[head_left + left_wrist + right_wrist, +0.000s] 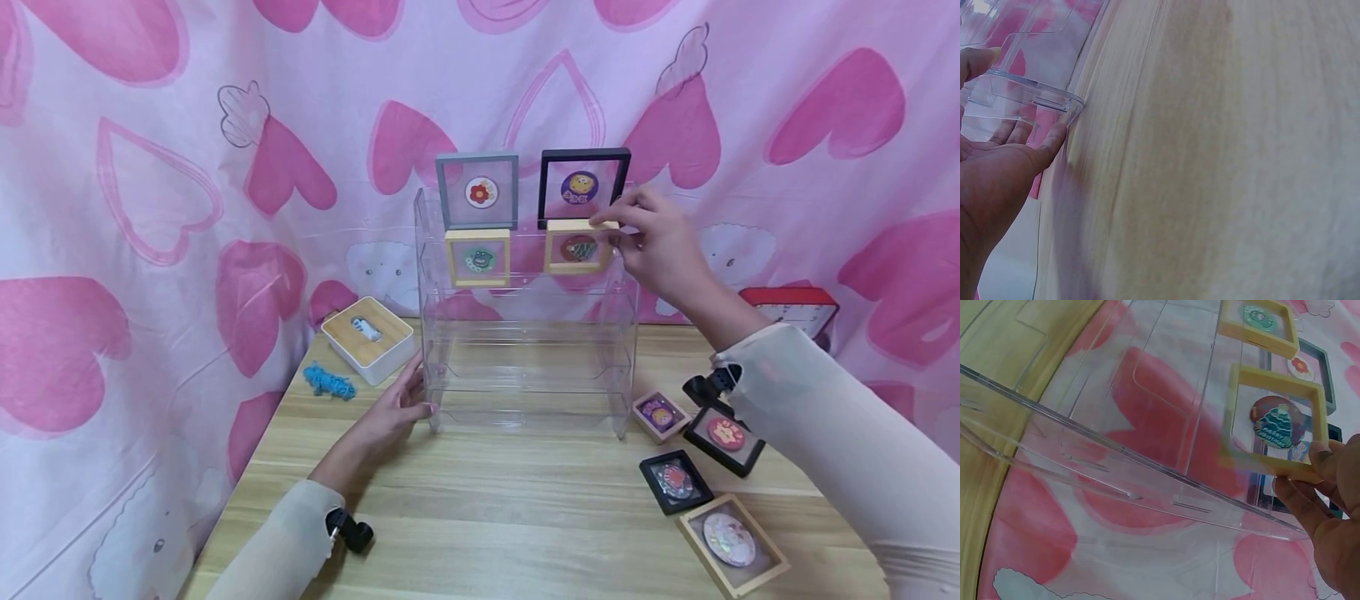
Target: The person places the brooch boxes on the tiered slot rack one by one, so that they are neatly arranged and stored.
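Note:
A clear acrylic tiered display stand (525, 379) stands upright on the table. At its lower left side my left hand (397, 404) holds the side panel, thumb on one face and fingers on the other. My right hand (660, 242) pinches the right edge of a light wood display frame (1279, 464) with a round tree badge inside, on the second tier from the top. Left of it on that tier sits another light wood frame (478, 283) with a green badge. On the top tier stand a grey frame (441, 193) with a flower badge and a black frame (585, 154).
On the table's right lie a small wood frame (660, 417), two black frames (725, 439) (675, 482) and a larger wood frame (733, 543). A red clock (791, 298) stands behind. A wood-lidded white box (367, 340) and a blue beaded thing (328, 382) lie at left.

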Demonstrator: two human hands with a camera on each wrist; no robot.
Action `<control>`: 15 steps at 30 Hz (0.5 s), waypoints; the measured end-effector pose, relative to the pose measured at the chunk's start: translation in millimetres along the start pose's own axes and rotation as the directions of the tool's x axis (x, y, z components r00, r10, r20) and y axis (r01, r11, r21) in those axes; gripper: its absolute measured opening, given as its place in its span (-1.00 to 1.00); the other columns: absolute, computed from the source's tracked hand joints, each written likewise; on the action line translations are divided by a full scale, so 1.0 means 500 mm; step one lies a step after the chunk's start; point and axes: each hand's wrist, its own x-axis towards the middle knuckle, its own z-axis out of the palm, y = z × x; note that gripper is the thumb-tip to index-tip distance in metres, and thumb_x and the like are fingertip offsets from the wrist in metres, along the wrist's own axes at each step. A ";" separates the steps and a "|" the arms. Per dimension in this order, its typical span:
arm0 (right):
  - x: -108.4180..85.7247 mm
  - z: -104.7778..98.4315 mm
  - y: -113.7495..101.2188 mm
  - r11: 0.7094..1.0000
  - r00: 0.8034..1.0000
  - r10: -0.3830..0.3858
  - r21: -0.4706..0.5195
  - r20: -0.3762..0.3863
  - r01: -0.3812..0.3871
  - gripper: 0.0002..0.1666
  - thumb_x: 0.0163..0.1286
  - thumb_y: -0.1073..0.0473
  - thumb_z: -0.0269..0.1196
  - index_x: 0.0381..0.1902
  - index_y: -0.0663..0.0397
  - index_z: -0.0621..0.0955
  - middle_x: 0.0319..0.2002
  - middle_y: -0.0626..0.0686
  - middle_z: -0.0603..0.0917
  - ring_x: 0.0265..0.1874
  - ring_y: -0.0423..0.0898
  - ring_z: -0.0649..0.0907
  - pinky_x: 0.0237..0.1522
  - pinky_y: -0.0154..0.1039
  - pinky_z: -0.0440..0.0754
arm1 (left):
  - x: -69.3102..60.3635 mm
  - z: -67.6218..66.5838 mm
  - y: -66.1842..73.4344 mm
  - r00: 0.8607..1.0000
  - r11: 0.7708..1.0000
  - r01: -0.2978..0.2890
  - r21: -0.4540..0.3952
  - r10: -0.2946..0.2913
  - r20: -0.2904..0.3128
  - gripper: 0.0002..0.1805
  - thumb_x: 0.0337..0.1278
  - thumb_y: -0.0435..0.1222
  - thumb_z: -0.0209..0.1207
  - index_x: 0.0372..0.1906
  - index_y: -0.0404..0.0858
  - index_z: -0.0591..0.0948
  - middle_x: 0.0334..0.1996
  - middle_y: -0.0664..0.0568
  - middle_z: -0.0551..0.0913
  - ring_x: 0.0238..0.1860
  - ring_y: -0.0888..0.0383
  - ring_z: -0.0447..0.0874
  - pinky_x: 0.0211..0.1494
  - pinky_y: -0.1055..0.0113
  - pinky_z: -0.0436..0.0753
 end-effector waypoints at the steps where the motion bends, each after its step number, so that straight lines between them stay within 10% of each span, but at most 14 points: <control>1: 0.000 0.002 0.001 1.000 1.000 -0.001 -0.004 0.005 0.001 -0.64 0.47 0.50 0.36 0.07 0.06 0.86 -0.04 0.15 0.64 -0.06 0.10 0.65 -0.08 -0.47 0.70 | 0.000 0.000 0.000 1.000 1.000 -0.002 0.001 0.002 0.001 0.20 0.47 -0.60 0.12 0.81 0.43 -0.16 0.84 -0.20 -0.10 0.84 -0.32 -0.21 0.82 -0.32 -0.01; 6: -0.007 0.008 0.007 1.000 0.999 0.020 -0.022 0.048 -0.019 -0.61 0.46 0.51 0.34 0.09 0.04 0.85 -0.04 0.15 0.64 -0.13 0.10 0.62 -0.24 -0.59 0.43 | 0.000 0.000 -0.001 1.000 1.000 -0.005 0.005 0.005 0.002 0.20 0.48 -0.59 0.12 0.81 0.43 -0.16 0.84 -0.21 -0.11 0.84 -0.33 -0.22 0.82 -0.32 -0.03; 15: -0.016 0.019 0.006 0.999 0.998 0.023 -0.035 0.064 -0.021 -0.60 0.49 0.46 0.37 0.18 0.05 0.83 0.04 0.20 0.68 -0.02 0.17 0.67 0.00 0.11 0.82 | 0.000 -0.002 -0.003 1.000 1.000 0.016 -0.003 -0.016 -0.003 0.18 0.49 -0.57 0.13 0.80 0.47 -0.14 0.85 -0.17 -0.12 0.84 -0.31 -0.22 0.82 -0.31 -0.01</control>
